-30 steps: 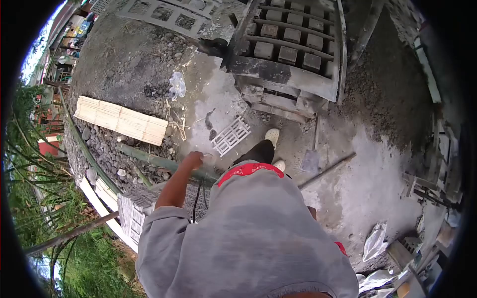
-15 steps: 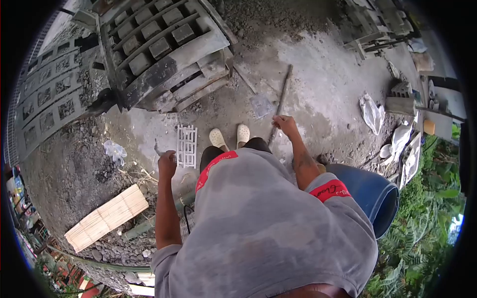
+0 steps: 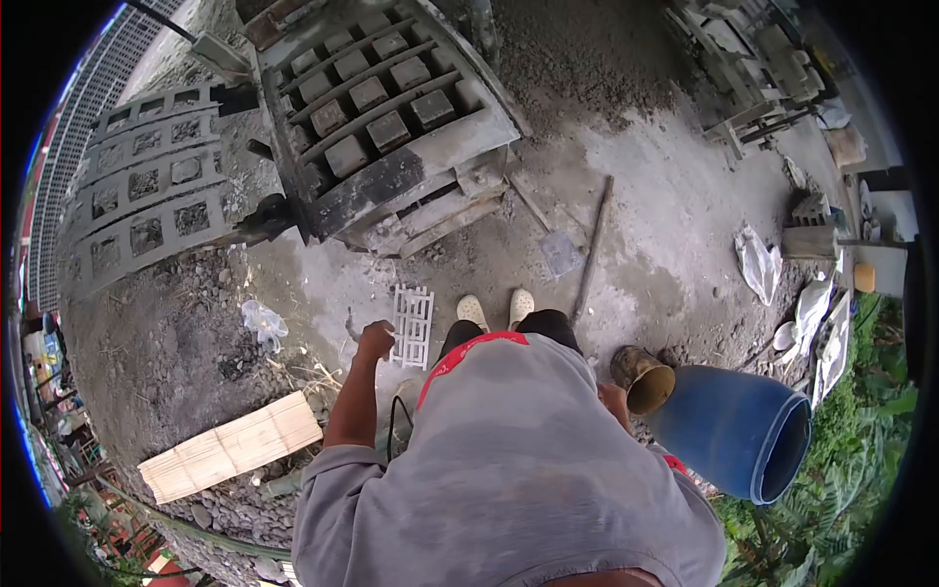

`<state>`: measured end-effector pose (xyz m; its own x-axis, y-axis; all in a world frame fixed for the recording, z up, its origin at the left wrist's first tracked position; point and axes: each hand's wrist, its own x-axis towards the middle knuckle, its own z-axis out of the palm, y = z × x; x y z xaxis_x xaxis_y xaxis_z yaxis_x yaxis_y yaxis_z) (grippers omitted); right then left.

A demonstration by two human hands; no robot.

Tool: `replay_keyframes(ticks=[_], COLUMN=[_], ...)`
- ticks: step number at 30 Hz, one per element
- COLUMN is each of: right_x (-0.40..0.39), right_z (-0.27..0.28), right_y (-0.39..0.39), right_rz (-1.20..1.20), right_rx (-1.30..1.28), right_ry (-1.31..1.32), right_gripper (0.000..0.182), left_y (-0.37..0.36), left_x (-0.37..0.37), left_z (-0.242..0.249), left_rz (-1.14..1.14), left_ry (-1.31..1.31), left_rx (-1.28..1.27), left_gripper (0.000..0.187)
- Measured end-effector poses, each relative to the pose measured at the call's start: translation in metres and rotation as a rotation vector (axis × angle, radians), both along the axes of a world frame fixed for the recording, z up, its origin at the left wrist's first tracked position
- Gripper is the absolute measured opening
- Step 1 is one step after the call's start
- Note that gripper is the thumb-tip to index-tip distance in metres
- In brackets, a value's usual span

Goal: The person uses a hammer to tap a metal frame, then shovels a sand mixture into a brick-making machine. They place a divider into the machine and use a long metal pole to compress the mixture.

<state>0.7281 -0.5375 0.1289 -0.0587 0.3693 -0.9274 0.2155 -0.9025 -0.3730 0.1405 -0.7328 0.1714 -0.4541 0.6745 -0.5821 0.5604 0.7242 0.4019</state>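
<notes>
My left hand (image 3: 377, 339) is closed, low in front of my left side, beside a white lattice frame (image 3: 413, 328) on the concrete. A thin grey piece (image 3: 351, 324) shows just past its fingers; I cannot tell whether the hand grips it. Close against my right side is my right hand (image 3: 613, 399), partly covered by my grey shirt, its fingers hidden. Nearest to it stands a stained, brownish bucket (image 3: 646, 380), with a blue barrel (image 3: 719, 426) lying on its side just beyond. A long pole (image 3: 595, 249) lies on the ground ahead, near a flat-bladed shovel (image 3: 559, 252).
A large sooty mould rack (image 3: 391, 147) with rows of blocks stands ahead, a grid of square openings (image 3: 147, 186) to its left. Plastic bags (image 3: 262, 325) and a bamboo mat (image 3: 232, 447) lie at left. White sacks (image 3: 758, 262) and a wooden stand (image 3: 758, 88) are at right.
My right hand has drawn back from over the pole to my side by the bucket. The view has shifted, bringing the bucket into sight. My left hand stays by the white lattice frame.
</notes>
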Motion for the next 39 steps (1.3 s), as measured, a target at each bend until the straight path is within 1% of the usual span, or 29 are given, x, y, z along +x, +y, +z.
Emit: replay_keyframes(ticks=[2,5,6,7,8,9,10,12,13,14,15,16,18,20,22,23,25,26,28,29,30,32,33,34,35,36,37,38,39], right_x=[-0.024,-0.058,-0.064,-0.075,-0.083,-0.090,-0.113,-0.162,-0.186,-0.208,-0.232,-0.259,-0.313,-0.359,-0.399,-0.417,-0.447,-0.459,-0.481,-0.484,-0.481,-0.478,-0.476,-0.475,-0.473,-0.471,-0.465,-0.460,-0.462], right_z=[0.013,0.027,0.019,0.009,-0.019,-0.035,-0.025,-0.015,-0.011,-0.011,-0.012,-0.005,0.023,0.043,0.062,0.074,0.091,0.087,0.086,0.088,0.090,0.090,0.089,0.089,0.088,0.083,0.073,0.082,0.093], right_y=[0.002,0.023,0.042,0.061,0.085,0.106,0.124,0.169,0.193,0.215,0.238,0.256,0.285,0.309,0.327,0.332,0.338,0.339,0.338,0.334,0.330,0.330,0.335,0.337,0.341,0.344,0.349,0.340,0.331], right_rz=[0.441,1.086,1.290,1.307,1.452,1.592,1.181,0.781,0.883,0.883,0.941,0.906,0.729,0.399,0.247,0.272,0.127,0.160,0.063,0.088,0.060,0.018,0.054,0.101,0.079,0.075,0.070,0.044,0.045], right_rx=[0.227,0.613,0.650,0.676,0.868,1.057,0.642,0.313,0.429,0.493,0.612,0.660,0.571,0.371,0.237,0.225,0.234,0.226,0.346,0.344,0.341,0.353,0.395,0.432,0.449,0.453,0.534,0.590,0.681], right_ry=[-0.199,-0.509,-0.456,-0.446,-0.337,-0.218,-0.104,-0.068,-0.104,-0.060,-0.036,-0.005,0.093,0.360,0.551,0.550,0.679,0.681,0.614,0.617,0.597,0.543,0.521,0.500,0.455,0.411,0.399,0.364,0.159], right_gripper=[0.019,0.027,0.031,0.031,0.029,0.028,0.026,0.022,0.029,0.028,0.029,0.033,0.040,0.049,0.054,0.054,0.053,0.053,0.047,0.047,0.045,0.038,0.037,0.036,0.035,0.034,0.033,0.033,0.030], left_y=[0.008,0.026,0.031,0.035,0.037,0.036,0.036,0.025,0.010,-0.005,-0.012,-0.028,-0.062,-0.094,-0.112,-0.116,-0.122,-0.124,-0.125,-0.126,-0.128,-0.129,-0.131,-0.126,-0.128,-0.149,-0.155,-0.170,-0.175], left_x=[-0.005,-0.004,-0.004,-0.005,-0.004,0.001,0.008,0.025,0.033,0.045,0.061,0.073,0.105,0.138,0.177,0.193,0.227,0.242,0.263,0.272,0.280,0.282,0.282,0.274,0.265,0.264,0.251,0.246,0.232], left_z=[0.008,0.034,0.039,0.045,0.053,0.063,0.073,0.095,0.091,0.085,0.097,0.094,0.086,0.076,0.074,0.076,0.078,0.076,0.068,0.064,0.059,0.052,0.049,0.052,0.058,0.023,0.024,0.004,0.014], left_rz=[0.010,0.039,0.038,0.037,0.063,0.137,0.212,0.363,0.393,0.420,0.460,0.505,0.603,0.621,0.749,0.774,0.911,0.994,1.089,1.147,1.112,1.112,1.101,1.148,1.211,1.172,1.165,1.150,1.179], left_ry=[0.030,0.104,0.128,0.155,0.173,0.185,0.195,0.122,0.135,0.146,0.179,0.158,0.157,0.189,0.208,0.203,0.145,0.113,0.088,0.062,0.097,0.081,0.070,-0.001,-0.069,-0.008,-0.025,0.102,0.125], left_rx=[0.050,0.134,0.217,0.300,0.310,0.304,0.298,0.232,0.248,0.261,0.176,0.116,0.013,-0.064,-0.096,-0.105,-0.138,-0.071,-0.081,-0.093,-0.068,-0.071,-0.083,-0.081,-0.086,-0.043,-0.066,-0.008,0.028], left_gripper=[0.026,0.023,0.023,0.023,0.023,0.023,0.023,0.021,0.022,0.023,0.022,0.024,0.024,0.024,0.025,0.025,0.026,0.026,0.026,0.026,0.025,0.025,0.025,0.025,0.025,0.024,0.024,0.020,0.021])
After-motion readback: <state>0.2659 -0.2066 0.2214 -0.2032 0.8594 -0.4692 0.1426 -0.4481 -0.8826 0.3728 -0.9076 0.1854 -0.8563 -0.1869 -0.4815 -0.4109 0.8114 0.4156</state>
